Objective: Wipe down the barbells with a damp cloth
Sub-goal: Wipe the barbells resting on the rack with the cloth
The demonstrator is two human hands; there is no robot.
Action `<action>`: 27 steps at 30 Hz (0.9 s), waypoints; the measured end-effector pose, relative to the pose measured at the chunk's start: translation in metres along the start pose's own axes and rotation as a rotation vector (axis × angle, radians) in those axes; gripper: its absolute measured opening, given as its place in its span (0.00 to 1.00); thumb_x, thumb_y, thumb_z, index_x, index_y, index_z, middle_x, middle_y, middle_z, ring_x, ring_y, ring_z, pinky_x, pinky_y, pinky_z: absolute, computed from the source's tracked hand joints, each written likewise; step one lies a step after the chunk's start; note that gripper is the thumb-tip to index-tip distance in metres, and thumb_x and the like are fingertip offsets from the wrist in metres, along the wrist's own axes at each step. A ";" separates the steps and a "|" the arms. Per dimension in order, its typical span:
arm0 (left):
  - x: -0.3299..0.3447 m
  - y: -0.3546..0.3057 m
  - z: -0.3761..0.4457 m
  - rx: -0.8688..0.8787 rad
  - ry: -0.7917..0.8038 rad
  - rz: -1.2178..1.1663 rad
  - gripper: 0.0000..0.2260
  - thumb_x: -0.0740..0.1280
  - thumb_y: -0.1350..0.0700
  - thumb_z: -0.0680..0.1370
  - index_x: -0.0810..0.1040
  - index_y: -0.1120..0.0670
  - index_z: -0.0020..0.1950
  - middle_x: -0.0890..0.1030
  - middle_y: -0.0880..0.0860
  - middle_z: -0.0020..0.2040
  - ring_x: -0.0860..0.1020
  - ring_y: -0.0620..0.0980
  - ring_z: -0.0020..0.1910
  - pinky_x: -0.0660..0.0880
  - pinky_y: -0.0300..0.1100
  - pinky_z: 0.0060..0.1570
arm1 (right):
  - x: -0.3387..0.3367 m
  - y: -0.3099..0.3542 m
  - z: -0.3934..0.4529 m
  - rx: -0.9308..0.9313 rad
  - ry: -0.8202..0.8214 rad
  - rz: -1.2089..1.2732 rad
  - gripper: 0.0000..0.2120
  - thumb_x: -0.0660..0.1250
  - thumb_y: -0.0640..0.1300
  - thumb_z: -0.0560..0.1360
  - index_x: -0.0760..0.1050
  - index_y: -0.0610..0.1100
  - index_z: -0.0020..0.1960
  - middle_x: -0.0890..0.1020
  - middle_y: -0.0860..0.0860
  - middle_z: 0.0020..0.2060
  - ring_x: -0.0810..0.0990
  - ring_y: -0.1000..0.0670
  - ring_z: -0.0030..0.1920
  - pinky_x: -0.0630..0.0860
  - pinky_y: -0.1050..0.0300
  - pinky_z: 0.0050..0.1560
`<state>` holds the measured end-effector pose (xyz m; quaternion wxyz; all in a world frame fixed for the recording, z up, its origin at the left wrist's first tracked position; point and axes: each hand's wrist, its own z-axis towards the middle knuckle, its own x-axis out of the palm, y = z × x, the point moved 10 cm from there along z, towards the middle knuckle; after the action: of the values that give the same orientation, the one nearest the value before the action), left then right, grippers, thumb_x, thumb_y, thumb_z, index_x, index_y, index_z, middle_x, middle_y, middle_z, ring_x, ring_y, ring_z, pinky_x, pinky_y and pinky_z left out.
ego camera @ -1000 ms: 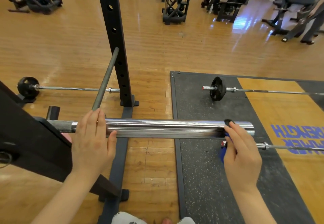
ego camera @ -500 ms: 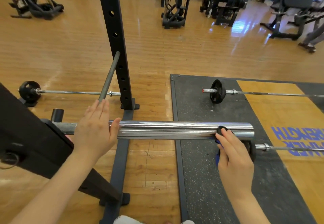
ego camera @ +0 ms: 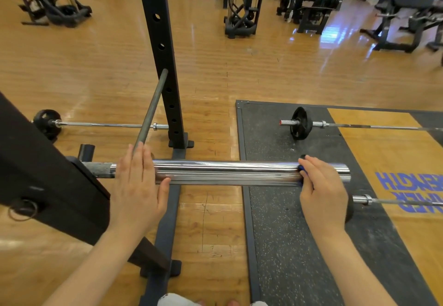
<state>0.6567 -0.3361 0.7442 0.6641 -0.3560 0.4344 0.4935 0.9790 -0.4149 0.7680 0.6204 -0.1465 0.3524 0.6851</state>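
A big shiny barbell sleeve [ego camera: 227,172] lies flat and sideways in front of the person, held up off the floor by a black rack [ego camera: 48,174] on the left. Its free end sticks out over a dark rubber mat [ego camera: 275,233].

The left hand [ego camera: 137,186] lies flat on the left part of the sleeve. Its fingers [ego camera: 136,159] are straight and together, and the thumb reaches out along the front of the metal. It is not grabbing anything.

The right hand [ego camera: 322,193] is near the right end of the sleeve. Its fingers [ego camera: 309,169] are curled over a blue cloth [ego camera: 302,174] and press it against the metal. Only a small bit of the cloth peeks out by the fingers.

A thin gray bar [ego camera: 151,109] leans up behind the left hand, next to a tall black post with holes [ego camera: 160,54].

Three more barbells lie on the floor. One with a small black plate [ego camera: 46,121] is far back on the left, on the wooden floor [ego camera: 215,78]. One with a black plate [ego camera: 300,123] lies on the mat. Another thin bar [ego camera: 395,201] lies just past the right hand.

Black gym machines [ego camera: 242,6] stand far away at the back.
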 end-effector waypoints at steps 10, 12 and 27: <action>0.000 0.001 0.042 0.120 0.013 0.078 0.36 0.41 0.40 0.82 0.63 0.71 0.70 0.65 0.69 0.70 0.62 0.64 0.72 0.45 0.47 0.74 | -0.010 0.004 -0.018 -0.019 0.005 0.058 0.16 0.56 0.40 0.77 0.80 0.34 0.54 0.81 0.42 0.55 0.74 0.48 0.59 0.64 0.64 0.66; 0.003 0.002 0.048 0.133 0.032 0.100 0.37 0.40 0.39 0.81 0.64 0.71 0.70 0.67 0.69 0.70 0.64 0.64 0.71 0.52 0.51 0.72 | -0.012 0.005 -0.011 -0.002 0.007 0.068 0.17 0.56 0.41 0.77 0.80 0.34 0.54 0.82 0.42 0.53 0.74 0.49 0.57 0.66 0.64 0.63; -0.002 0.005 0.013 0.056 -0.064 -0.018 0.32 0.46 0.44 0.82 0.63 0.69 0.71 0.66 0.67 0.71 0.61 0.63 0.73 0.55 0.55 0.71 | -0.015 0.007 -0.038 -0.012 0.001 0.107 0.15 0.58 0.38 0.77 0.80 0.34 0.55 0.79 0.45 0.56 0.75 0.47 0.59 0.68 0.59 0.65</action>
<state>0.6542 -0.3238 0.7509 0.6917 -0.3251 0.4236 0.4863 0.9660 -0.4512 0.7530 0.5819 -0.1317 0.3561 0.7192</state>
